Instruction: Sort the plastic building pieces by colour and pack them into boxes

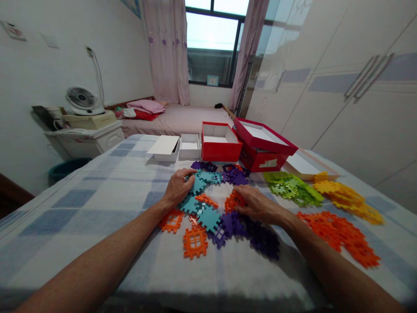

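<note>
Left hand (178, 186) palm-down on the teal tiles (203, 191), fingers spread and lightly curved, closed round nothing. Right hand (257, 204) just beside it, fingers curled over an orange tile (234, 201) at mid-heap; pinched or merely touched, cannot tell. Both at the mixed heap in the middle of the surface (97, 204): teal, orange and purple tiles (260, 237) overlapping, toothed edges seemingly part-meshed. Probable trouble: lifting one tile and dragging neighbours up by the teeth, then dropping them; sliding pieces sideways and bunching the checked cloth (74, 198); knocking the loose orange tile (194, 242) nearest the body. More risk on the right: one-colour piles of green tiles (289, 188), yellow tiles (348, 195) and the orange pile (342, 237) close along the right forearm, so a wide sweep of wrist or elbow apt to mix them with purple strays. Behind the heap, near the far fingertips: open red box (220, 145), lidded red box (260, 160), two white boxes (190, 147); a forward push likely to jam tiles against their walls. Edges: near edge of the surface just under the forearms, loose orange pieces closest to it, a pull toward the body apt to send one over. Right edge just past the yellow tiles, little spare room there. Open room: broad bare cloth left of the left hand, a narrow strip between heap and near edge, free space overhead.
</note>
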A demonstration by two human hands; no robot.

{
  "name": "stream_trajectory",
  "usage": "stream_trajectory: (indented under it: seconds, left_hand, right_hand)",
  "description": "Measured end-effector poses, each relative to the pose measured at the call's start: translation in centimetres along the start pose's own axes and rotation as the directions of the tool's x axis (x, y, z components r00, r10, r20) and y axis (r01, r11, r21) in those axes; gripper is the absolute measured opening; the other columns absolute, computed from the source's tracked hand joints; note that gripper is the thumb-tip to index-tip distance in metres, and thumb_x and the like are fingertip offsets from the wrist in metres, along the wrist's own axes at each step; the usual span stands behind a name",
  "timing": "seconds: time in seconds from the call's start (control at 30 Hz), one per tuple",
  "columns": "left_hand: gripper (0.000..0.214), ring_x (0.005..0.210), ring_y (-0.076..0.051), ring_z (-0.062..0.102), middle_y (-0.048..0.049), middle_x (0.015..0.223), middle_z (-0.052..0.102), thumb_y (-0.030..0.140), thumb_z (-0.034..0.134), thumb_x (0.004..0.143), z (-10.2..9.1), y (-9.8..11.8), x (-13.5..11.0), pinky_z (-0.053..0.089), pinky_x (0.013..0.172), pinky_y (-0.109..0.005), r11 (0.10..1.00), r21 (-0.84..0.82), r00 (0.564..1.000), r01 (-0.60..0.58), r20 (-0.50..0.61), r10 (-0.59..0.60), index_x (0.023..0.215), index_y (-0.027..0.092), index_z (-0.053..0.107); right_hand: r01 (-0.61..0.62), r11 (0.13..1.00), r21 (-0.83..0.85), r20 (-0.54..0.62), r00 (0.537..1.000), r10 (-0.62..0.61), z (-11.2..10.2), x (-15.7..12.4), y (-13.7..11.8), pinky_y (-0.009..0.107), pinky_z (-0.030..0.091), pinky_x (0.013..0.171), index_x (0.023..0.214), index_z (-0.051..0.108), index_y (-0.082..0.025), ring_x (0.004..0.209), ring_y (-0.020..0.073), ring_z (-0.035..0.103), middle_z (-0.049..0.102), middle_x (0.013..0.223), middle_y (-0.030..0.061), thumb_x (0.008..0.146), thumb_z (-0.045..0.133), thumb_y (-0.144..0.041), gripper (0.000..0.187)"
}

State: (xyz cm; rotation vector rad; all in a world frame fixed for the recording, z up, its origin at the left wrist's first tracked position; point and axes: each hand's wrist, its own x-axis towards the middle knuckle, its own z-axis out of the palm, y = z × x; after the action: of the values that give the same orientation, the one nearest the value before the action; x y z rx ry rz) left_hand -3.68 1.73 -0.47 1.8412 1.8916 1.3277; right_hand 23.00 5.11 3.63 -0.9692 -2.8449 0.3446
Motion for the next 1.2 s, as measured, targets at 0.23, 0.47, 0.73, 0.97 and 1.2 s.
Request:
stream_trajectory:
  seconds: [0.23,0.47,0.73,0.97,1.2]
  left_hand:
    - [0.032,0.099,-0.019,0.062,-0.0051,0.102,0.069,0.026,0.046,0.080,0.1,-0.3,0.1,0.051,0.087,-0.032,1.000,0.011,1.000,0.002,-0.015,-0.002,0.102,0.019,0.068]
    - [0.033,0.100,-0.020,0.062,-0.0070,0.104,0.069,0.024,0.046,0.080,0.0,-0.2,0.2,0.049,0.092,-0.035,0.999,0.032,0.999,0.027,-0.025,-0.026,0.103,0.016,0.068]
    - [0.031,0.099,-0.019,0.062,-0.0054,0.103,0.070,0.023,0.045,0.080,0.1,-0.2,0.2,0.049,0.091,-0.033,0.999,0.040,1.000,0.018,-0.023,-0.017,0.101,0.018,0.068]
    - [0.032,0.099,-0.020,0.062,-0.0059,0.104,0.070,0.022,0.046,0.080,0.0,-0.1,0.2,0.048,0.090,-0.033,0.998,0.046,0.999,0.037,-0.010,-0.037,0.101,0.017,0.068]
    - [0.033,0.097,-0.019,0.062,-0.0062,0.104,0.070,0.022,0.046,0.080,0.1,-0.2,0.2,0.048,0.089,-0.032,0.998,0.048,1.000,0.030,-0.008,-0.030,0.102,0.016,0.069]
  right_hand:
    - [0.034,0.985,0.171,-0.103,0.995,-0.017,-1.1,0.0,-0.5,0.026,0.038,0.069,0.084,0.048,-0.020,0.077,0.0152,0.051,0.055,0.087,0.0017,0.079,0.055,-0.021,0.008]
    - [-0.016,0.979,0.203,-0.348,0.933,0.087,0.5,3.2,-3.1,0.028,0.040,0.074,0.097,0.048,-0.019,0.082,0.0178,0.054,0.058,0.088,0.0044,0.081,0.044,-0.010,0.019]
    - [0.114,0.993,-0.041,-0.240,0.963,-0.120,2.5,4.0,-6.6,0.035,0.043,0.086,0.109,0.054,-0.020,0.097,0.0210,0.053,0.055,0.107,0.0090,0.089,0.053,-0.032,0.023]
    - [0.056,0.998,-0.027,-0.290,0.955,-0.062,3.2,5.0,-4.9,0.032,0.044,0.081,0.102,0.059,-0.019,0.093,0.0200,0.056,0.059,0.102,0.0090,0.090,0.047,-0.020,0.017]
    - [0.064,0.835,0.546,-0.096,0.995,-0.014,-0.9,1.4,-6.9,0.024,0.045,0.068,0.097,0.059,-0.018,0.073,0.0135,0.058,0.064,0.083,-0.0003,0.083,0.051,-0.019,0.017]
